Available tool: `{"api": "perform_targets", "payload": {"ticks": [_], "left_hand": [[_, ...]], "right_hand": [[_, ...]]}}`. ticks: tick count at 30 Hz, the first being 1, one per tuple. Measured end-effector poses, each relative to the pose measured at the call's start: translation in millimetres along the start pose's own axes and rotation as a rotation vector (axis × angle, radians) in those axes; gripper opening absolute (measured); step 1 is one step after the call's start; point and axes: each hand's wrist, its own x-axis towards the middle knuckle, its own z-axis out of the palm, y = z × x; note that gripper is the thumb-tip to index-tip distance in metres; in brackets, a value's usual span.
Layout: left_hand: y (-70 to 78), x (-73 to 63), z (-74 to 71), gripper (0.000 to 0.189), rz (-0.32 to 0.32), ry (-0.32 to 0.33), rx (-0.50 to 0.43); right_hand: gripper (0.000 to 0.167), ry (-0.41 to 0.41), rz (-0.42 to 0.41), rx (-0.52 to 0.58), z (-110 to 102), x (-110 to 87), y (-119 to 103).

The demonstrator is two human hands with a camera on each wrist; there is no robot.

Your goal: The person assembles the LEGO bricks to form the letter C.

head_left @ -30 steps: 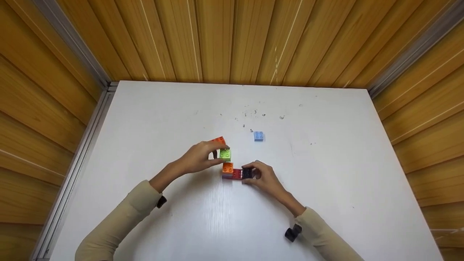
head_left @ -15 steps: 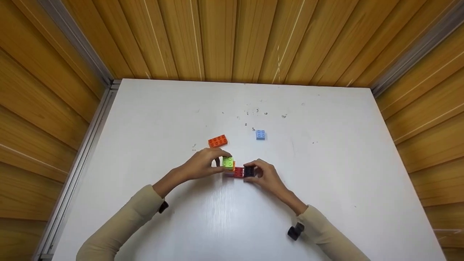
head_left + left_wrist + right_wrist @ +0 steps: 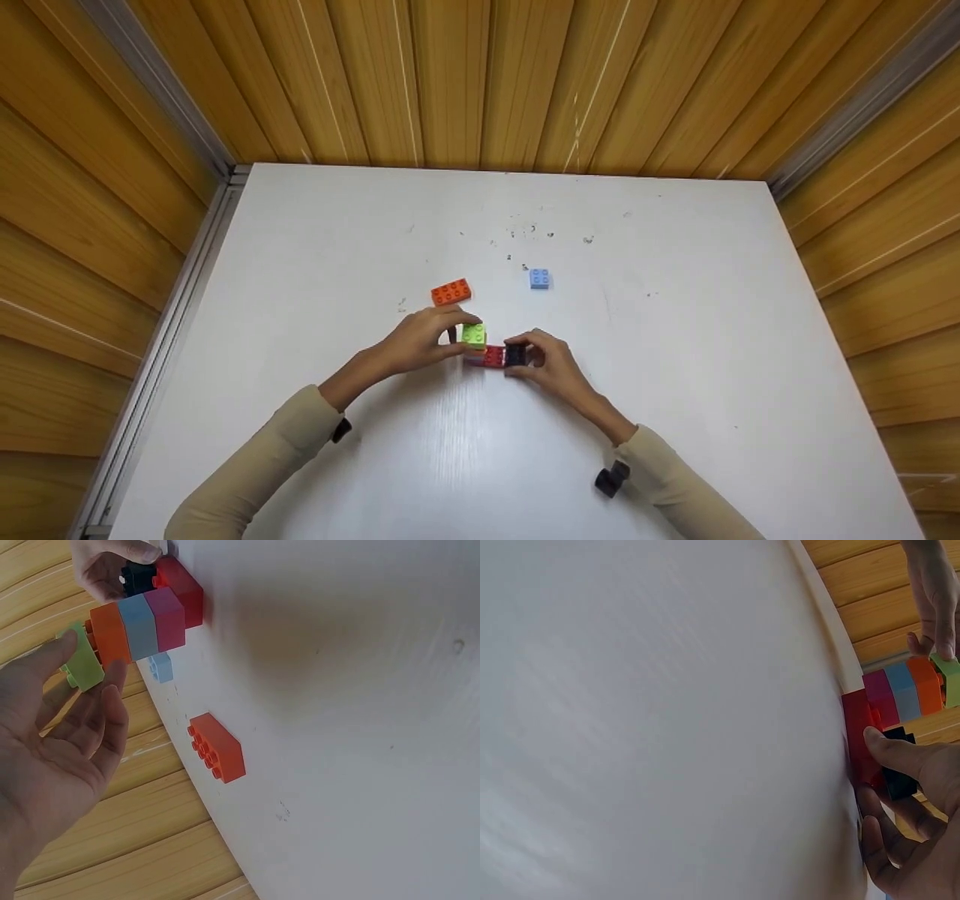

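Observation:
My left hand point(image 3: 424, 339) pinches a lime green brick point(image 3: 473, 335) between thumb and fingers. It sits over an orange brick point(image 3: 110, 631), whose studs show in a narrow gap beneath it in the left wrist view. Under the orange one are a light blue brick point(image 3: 138, 626) and a magenta brick point(image 3: 166, 617), stacked on one end of a long red brick point(image 3: 493, 356). A black brick point(image 3: 514, 355) stands on the red brick's other end. My right hand point(image 3: 553, 363) grips the black brick and the red brick's end, thumb on the near side.
A loose orange-red brick point(image 3: 451, 292) with two rows of studs lies beyond the left hand. Farther right is a small light blue brick point(image 3: 539, 279). The white table point(image 3: 675, 337) meets wood-panelled walls point(image 3: 450, 82) at the back and sides.
The left hand has brought the lime green brick toward the person and over the orange brick of the stack, uncovering the loose orange-red brick. The right hand keeps its hold.

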Motion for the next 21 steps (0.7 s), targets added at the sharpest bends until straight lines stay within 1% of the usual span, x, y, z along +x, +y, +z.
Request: {"api": "perform_targets", "payload": {"ticks": [5, 12, 18, 21], "left_hand": [[0.8, -1.1, 1.5, 0.041, -0.005, 0.011, -0.002], [-1.0, -1.4, 3.7, 0.039, 0.015, 0.037, -0.022], [-1.3, 1.1, 1.1, 0.038, 0.022, 0.031, -0.034], [-2.5, 2.7, 0.0, 0.038, 0.028, 0.025, -0.067]], "right_hand": [[0.041, 0.001, 0.011, -0.006, 0.5, 0.6, 1.6], [0.04, 0.011, -0.02, -0.007, 2.1, -0.1, 4.3], [0.041, 0.006, 0.002, -0.022, 2.6, 0.4, 3.4], [0.041, 0.008, 0.003, -0.028, 3.1, 0.8, 2.7]]}}
